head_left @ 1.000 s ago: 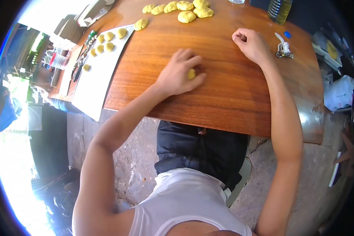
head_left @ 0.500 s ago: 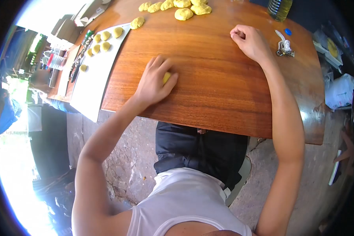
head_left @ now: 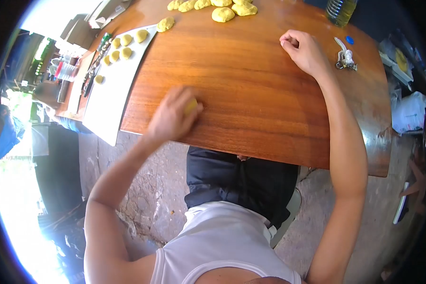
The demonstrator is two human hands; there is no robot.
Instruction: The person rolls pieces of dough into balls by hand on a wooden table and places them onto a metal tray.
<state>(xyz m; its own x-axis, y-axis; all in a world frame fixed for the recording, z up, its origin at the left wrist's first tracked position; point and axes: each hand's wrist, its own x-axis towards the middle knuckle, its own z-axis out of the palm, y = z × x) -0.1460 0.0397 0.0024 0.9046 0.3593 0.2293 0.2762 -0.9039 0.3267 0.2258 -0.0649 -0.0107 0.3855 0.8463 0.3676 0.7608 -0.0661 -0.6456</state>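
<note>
My left hand (head_left: 174,115), blurred by motion, curls around a small yellow dough ball (head_left: 190,106) on the wooden table (head_left: 241,90) near its front edge. Part of the ball shows between thumb and fingers. Farther right, my right hand (head_left: 306,53) rests on the tabletop with its fingers curled in, and nothing shows in it. On the left lies a white board (head_left: 110,94) with several small round dough balls (head_left: 126,53) on it. Larger lumps of yellow dough (head_left: 223,14) are grouped at the table's far side, and one single lump (head_left: 165,24) touches the board's far corner.
A bottle of yellowish liquid (head_left: 340,12) stands at the far right. Near it are a blue cap (head_left: 349,40) and a white cord-like item with keys (head_left: 345,57). Cardboard boxes (head_left: 79,33) and a red-lidded jar (head_left: 67,72) are at the left. A white plastic bag (head_left: 412,112) hangs at right.
My left hand has moved toward me and slightly left, with the dough ball under its fingers. The right hand has stayed nearly still. The view has shifted slightly.
</note>
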